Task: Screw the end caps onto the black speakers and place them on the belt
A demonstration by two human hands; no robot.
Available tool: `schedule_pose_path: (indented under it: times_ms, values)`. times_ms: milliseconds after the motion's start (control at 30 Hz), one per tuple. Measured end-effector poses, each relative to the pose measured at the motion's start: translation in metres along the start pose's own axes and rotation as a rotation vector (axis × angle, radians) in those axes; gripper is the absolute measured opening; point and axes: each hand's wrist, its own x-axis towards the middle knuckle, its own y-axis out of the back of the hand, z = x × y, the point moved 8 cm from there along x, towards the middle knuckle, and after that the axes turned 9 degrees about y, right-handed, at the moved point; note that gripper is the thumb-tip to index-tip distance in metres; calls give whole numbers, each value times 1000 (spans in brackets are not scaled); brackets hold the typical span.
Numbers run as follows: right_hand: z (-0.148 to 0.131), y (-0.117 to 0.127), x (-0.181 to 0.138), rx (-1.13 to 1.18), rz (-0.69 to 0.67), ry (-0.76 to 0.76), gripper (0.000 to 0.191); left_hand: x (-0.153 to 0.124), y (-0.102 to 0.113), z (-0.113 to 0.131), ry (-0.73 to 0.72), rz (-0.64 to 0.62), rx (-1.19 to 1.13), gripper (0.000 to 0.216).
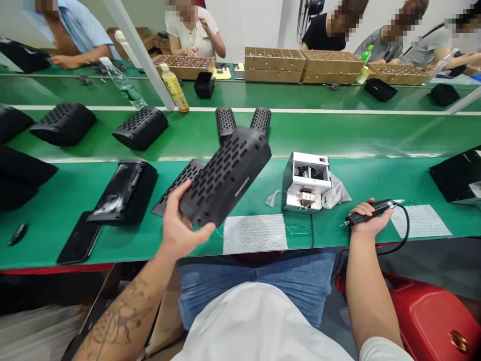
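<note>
My left hand (184, 220) grips a black housing with a slotted grille (229, 175) by its lower end, tilted above the bench; white lettering runs along its side. Behind it lies a flat perforated black panel (176, 188), partly hidden. My right hand (370, 218) is wrapped round a black electric screwdriver (372, 213), its bit pointing left and its cord looping down on the right. Between the hands stands a small white screw feeder (307, 181). A pale foam sheet (254, 234) rests at the bench's front edge.
More black housings (140, 128) stand on the left, one beside a dark phone-like slab (79, 238). Two perforated pieces (225, 122) are behind the held housing. Bottles (175, 89) and a slanted white post (141, 55) stand farther back. Co-workers sit across the bench behind brown boxes (274, 65).
</note>
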Motion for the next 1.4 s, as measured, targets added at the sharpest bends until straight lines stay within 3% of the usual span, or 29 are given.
schedule_pose_path:
  times_ms: [100, 167, 233, 467, 633, 867, 1033, 1267, 1400]
  values:
    - [10, -7, -11, 34, 10, 0, 37, -73, 9, -12, 94, 38, 112, 115]
    - [16, -13, -18, 42, 23, -10, 36, -97, 0, -23, 124, 6, 174, 114]
    - [21, -17, -22, 39, 49, -12, 39, -104, -9, -34, 122, -33, 233, 114]
    - [27, -22, -18, 26, 128, 84, 54, -86, -32, -67, 181, -14, 301, 115]
    - [33, -24, -36, 26, 140, 33, 40, -73, -32, -79, 213, 82, 328, 119]
    - [43, -31, -49, 94, 144, -5, 41, -59, -25, -79, 198, 109, 360, 119]
    - [49, -34, -51, 146, 145, -10, 32, -51, -22, -81, 166, 89, 336, 119]
    - [55, -39, -58, 248, 154, -51, 35, -61, -31, -83, 317, 61, 322, 118]
    - [54, -37, -58, 330, 210, -19, 32, -60, -29, -71, 349, 57, 458, 115]
